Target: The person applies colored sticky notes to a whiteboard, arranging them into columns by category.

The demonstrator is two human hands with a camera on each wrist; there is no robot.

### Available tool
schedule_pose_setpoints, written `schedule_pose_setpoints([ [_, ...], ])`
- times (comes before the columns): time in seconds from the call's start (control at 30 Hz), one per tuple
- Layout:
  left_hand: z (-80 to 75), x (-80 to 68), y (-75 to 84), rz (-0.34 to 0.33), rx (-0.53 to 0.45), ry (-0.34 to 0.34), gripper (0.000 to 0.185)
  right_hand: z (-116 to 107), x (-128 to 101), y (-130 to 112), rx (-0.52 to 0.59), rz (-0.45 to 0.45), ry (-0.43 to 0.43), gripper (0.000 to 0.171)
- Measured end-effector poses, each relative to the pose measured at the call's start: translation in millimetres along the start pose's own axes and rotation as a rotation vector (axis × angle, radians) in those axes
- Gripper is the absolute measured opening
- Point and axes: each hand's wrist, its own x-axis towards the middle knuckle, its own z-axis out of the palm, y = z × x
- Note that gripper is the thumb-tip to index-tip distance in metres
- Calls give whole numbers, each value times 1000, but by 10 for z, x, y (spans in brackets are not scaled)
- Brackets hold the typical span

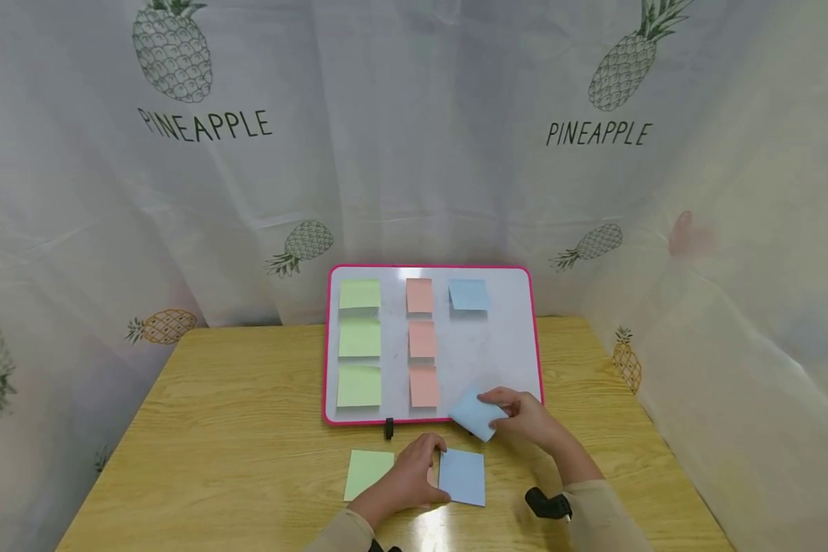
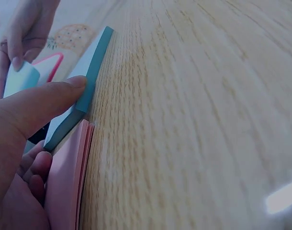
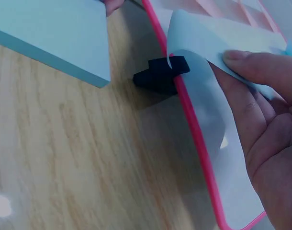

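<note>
My right hand (image 1: 491, 406) pinches a single blue sticky note (image 1: 474, 415) over the lower right corner of the pink-framed whiteboard (image 1: 537, 337). In the right wrist view the note (image 3: 208, 96) curls under my fingertips (image 3: 237, 55), above the pink frame (image 3: 194, 129). My left hand (image 1: 414, 471) rests on the table between a green pad (image 1: 368, 471) and a blue pad (image 1: 464, 477). In the left wrist view its thumb (image 2: 45, 103) touches the blue pad's edge (image 2: 91, 72) and the fingers lie on a pink pad (image 2: 67, 182).
The whiteboard carries three green notes (image 1: 359, 337), three pink notes (image 1: 422, 340) and one blue note (image 1: 468, 295). A black clip (image 1: 389, 428) holds its lower edge. Pineapple-print curtains (image 1: 200, 123) close in the wooden table (image 1: 234, 429) on three sides.
</note>
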Motion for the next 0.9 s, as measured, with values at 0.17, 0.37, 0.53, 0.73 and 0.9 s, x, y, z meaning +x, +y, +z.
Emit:
schedule_pose_setpoints([
  [0.17,-5,-21,27,-2,2,14,67,-29,13,-230,16,59,31,43],
  [0.37,-6,-68,61,-16,-7,39,69,-88,128,-149,171,32,25,47],
  [0.53,-82,-57,88,-44,-70,33,70,-131,207,-147,155,42,72,39],
  [0.73,-313,53,249,-31,-111,55,66,-189,279,-229,48,128,200,35],
  [0.9,-565,201,428,40,-40,117,54,-249,364,-275,118,151,311,31],
])
